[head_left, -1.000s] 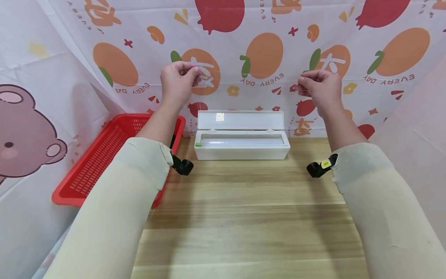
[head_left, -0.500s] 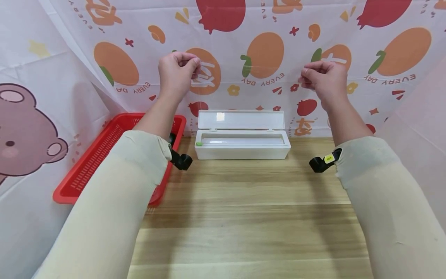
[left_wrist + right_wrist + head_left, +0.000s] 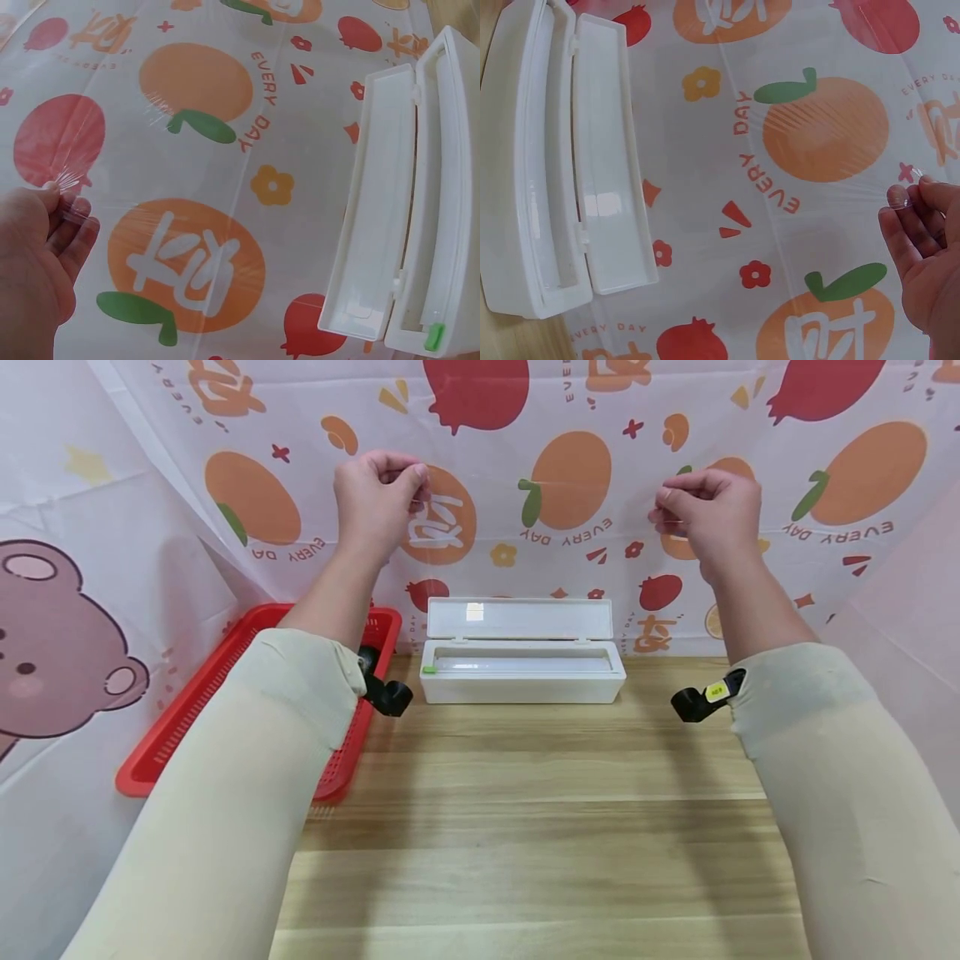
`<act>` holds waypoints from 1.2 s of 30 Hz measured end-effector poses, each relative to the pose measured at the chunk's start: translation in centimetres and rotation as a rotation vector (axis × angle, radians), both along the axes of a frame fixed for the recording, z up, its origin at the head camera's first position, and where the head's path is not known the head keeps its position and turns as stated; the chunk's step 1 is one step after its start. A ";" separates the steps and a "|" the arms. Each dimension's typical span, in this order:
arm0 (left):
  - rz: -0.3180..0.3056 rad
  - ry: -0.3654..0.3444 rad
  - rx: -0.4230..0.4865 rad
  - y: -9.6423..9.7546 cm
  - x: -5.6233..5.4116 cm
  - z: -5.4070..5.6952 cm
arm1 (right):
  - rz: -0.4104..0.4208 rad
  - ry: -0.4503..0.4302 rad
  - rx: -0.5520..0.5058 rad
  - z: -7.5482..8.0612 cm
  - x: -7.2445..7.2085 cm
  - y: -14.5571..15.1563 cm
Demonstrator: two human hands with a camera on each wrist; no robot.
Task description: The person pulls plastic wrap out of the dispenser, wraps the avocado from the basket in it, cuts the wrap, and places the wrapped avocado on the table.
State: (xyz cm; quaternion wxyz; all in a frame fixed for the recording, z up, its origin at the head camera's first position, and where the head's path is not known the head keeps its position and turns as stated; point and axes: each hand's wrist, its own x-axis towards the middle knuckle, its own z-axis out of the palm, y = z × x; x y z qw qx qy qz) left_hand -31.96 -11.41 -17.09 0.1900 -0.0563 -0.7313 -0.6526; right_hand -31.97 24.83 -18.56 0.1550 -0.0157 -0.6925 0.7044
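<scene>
Both hands are raised above and beyond the white cling film dispenser (image 3: 521,689), well apart from each other. The left hand (image 3: 375,502) pinches one corner of a sheet of clear cling film (image 3: 142,214) between thumb and fingers; fine creases fan out from that grip in the left wrist view. The right hand (image 3: 716,518) pinches the opposite side, where creases (image 3: 840,187) show over the printed orange. The dispenser's lid (image 3: 540,618) stands up at the back, and a roll (image 3: 544,187) lies inside. A green slider (image 3: 428,670) sits at its left end.
A red plastic basket (image 3: 341,777) stands on the left of the wooden table (image 3: 525,827), partly behind the left arm, with a dark item (image 3: 367,657) in it. A fruit-printed cloth (image 3: 480,485) hangs behind the dispenser. Black wrist cameras (image 3: 387,697) jut inward from the sleeves.
Both hands have risen and moved slightly farther apart, keeping their pinch on the cling film. The dispenser and basket have stayed in place.
</scene>
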 end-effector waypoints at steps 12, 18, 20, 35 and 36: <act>0.000 0.036 0.027 0.0 0.3 1.2 | 0.017 0.038 0.002 1.3 0.3 0.0; 0.013 0.072 0.032 0.0 0.4 1.8 | 0.015 0.069 -0.004 2.2 0.5 -0.2; 0.015 0.082 0.038 0.0 0.4 1.9 | 0.018 0.081 -0.012 2.4 0.7 -0.2; -0.006 0.185 0.157 0.1 1.3 3.0 | 0.013 0.189 -0.047 4.1 2.0 -1.0; -0.007 0.189 0.164 0.1 1.4 3.0 | 0.013 0.196 -0.051 4.2 2.0 -1.1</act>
